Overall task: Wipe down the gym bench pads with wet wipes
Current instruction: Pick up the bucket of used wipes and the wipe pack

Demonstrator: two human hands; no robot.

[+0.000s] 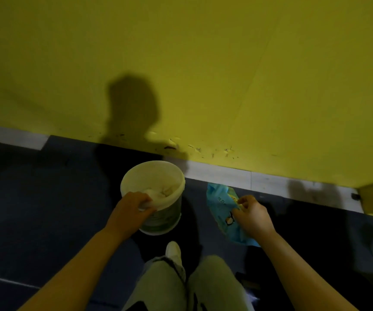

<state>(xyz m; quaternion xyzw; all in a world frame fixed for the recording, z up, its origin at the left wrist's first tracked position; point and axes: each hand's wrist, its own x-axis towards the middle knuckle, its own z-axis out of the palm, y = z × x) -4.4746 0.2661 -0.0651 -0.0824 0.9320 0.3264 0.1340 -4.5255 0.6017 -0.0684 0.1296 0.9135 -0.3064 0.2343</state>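
We have one view, worn on our head, looking steeply down and forward at close range past our knees [187, 286] to the floor [46, 209] and the wall [203, 63].

Bucket [158, 218]: smooth pale plastic, matt, with crumpled white cloth-like wipes [158, 193] inside. Wipe packet [223, 212]: thin blue plastic film, creased, slightly glossy. Wall [203, 63]: matt yellow paint, chipped along its lower edge. Floor [35, 209]: dark, matt, carpet-like. Trousers [163, 286]: light cloth.
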